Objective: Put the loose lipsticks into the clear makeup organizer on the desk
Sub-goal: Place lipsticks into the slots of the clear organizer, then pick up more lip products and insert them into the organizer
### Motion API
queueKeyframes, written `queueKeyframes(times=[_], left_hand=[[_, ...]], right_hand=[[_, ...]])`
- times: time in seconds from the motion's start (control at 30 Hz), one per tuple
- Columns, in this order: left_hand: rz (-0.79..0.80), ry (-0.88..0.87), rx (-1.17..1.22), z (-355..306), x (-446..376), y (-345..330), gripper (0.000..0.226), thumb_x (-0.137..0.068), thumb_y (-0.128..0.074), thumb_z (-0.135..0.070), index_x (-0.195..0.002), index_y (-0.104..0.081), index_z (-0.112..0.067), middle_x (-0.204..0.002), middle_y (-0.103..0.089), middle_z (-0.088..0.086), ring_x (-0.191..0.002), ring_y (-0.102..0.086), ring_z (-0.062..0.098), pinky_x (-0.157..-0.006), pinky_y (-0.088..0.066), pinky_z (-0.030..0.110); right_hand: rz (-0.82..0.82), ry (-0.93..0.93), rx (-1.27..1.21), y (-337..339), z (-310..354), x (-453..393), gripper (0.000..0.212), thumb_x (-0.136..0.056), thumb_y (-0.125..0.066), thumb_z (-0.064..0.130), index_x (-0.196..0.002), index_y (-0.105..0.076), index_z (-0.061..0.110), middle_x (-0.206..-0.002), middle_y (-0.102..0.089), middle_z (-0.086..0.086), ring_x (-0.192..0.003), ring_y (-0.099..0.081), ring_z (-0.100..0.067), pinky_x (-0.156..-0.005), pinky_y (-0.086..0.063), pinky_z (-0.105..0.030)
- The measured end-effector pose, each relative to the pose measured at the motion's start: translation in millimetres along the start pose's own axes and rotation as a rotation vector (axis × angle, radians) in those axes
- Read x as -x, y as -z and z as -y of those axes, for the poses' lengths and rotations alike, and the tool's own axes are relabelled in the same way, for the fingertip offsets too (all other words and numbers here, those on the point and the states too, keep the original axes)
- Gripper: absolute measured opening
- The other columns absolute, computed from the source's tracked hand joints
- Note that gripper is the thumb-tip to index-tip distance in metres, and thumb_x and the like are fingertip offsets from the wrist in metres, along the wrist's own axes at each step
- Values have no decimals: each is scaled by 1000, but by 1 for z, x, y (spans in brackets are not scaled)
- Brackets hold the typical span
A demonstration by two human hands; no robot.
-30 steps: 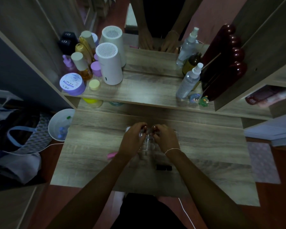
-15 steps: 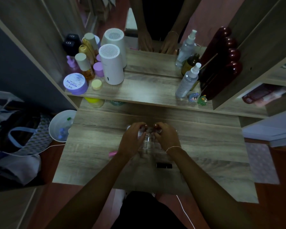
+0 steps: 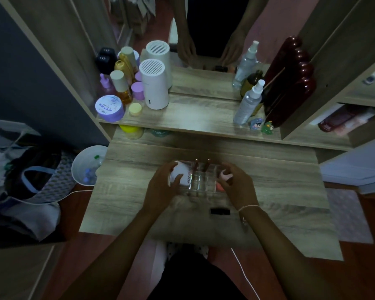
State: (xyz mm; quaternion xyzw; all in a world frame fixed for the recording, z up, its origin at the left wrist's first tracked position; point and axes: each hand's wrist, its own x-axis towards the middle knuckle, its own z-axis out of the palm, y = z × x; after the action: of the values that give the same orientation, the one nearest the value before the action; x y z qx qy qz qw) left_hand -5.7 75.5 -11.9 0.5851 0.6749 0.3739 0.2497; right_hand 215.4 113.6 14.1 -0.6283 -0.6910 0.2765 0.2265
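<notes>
Item 1. Left hand (image 3: 160,187): at the left end of the organizer, fingers curled around a white rounded container with pink lettering (image 3: 180,174) that sits in or against the left compartment; which, I cannot tell. Half a second ago this hand was bunched close to the other over the middle; it has since moved outward to the left end.

Item 2. Clear plastic makeup organizer with divided compartments (image 3: 200,180): stands on the wood-grain tabletop (image 3: 279,191), between the two hands. Two dark red lipstick tops (image 3: 202,163) stand upright in its rear middle cells. The middle of the organizer, earlier covered by fingers, is now exposed.

Item 3. Right hand (image 3: 236,185): at the right end of the organizer, fingers narrowly pinched on a small pink item (image 3: 225,176) at the right compartment; what it is cannot be made out.

Item 4. Black lipstick tube (image 3: 220,211): lying flat on the tabletop, near the organizer's front edge and just beside the right wrist, touched by neither hand.

Assessment: the hands' spreading apart suggests the last insertion is finished and the organizer is being steadied. The black tube is loose, so the task appears incomplete; it is the likely next pick, nearest the right hand.
</notes>
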Motion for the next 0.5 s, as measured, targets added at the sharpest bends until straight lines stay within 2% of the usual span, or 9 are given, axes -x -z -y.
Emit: queueKeyframes(times=[0.1,0.17,0.2,0.3,0.43,0.5], left_hand=[[-5,1,-41,13,16,5,31,-87,-66,-25,-115,-56,-18,-113,-62,2,-96,-57,12,-76,-42,17],[10,22,-38,19,27,3,26,-87,-67,-23,-111,-57,-22,-110,-62,-1,-95,-57,10,-69,-40,6],[21,19,-36,20,32,1,24,-87,-66,-22,-109,-57,-24,-108,-62,-3,-94,-57,9,-70,-42,7],[134,-103,-74,19,46,-11,21,-87,-63,-14,-106,-58,-22,-105,-61,1,-95,-56,12,-80,-48,25],[297,-273,-106,8,59,-37,29,-84,-64,-10,-111,-56,-18,-109,-62,8,-101,-54,17,-84,-44,24],[368,-318,-124,-2,62,-54,28,-84,-62,-11,-112,-57,-15,-110,-61,10,-103,-54,21,-84,-47,30]], right_hand=[[-33,-45,-24,7,-9,15,38,-77,-75,13,-113,-63,18,-103,-70,-4,-86,-62,-11,-80,-49,-25],[-65,-75,-46,10,-18,26,32,-83,-69,16,-114,-63,19,-108,-69,-3,-93,-63,-15,-83,-49,-27],[-82,-85,-62,11,-22,32,29,-86,-66,17,-114,-63,20,-109,-69,-3,-95,-64,-17,-84,-51,-30],[-143,-123,-52,11,-39,52,26,-87,-64,17,-113,-62,18,-103,-70,-5,-88,-66,-20,-81,-53,-33],[-154,-294,-20,8,-63,74,26,-85,-62,11,-111,-63,9,-97,-69,-16,-84,-65,-30,-81,-54,-45],[-155,-355,-39,9,-72,86,29,-82,-62,7,-111,-64,9,-100,-68,-17,-81,-65,-29,-81,-55,-45]])
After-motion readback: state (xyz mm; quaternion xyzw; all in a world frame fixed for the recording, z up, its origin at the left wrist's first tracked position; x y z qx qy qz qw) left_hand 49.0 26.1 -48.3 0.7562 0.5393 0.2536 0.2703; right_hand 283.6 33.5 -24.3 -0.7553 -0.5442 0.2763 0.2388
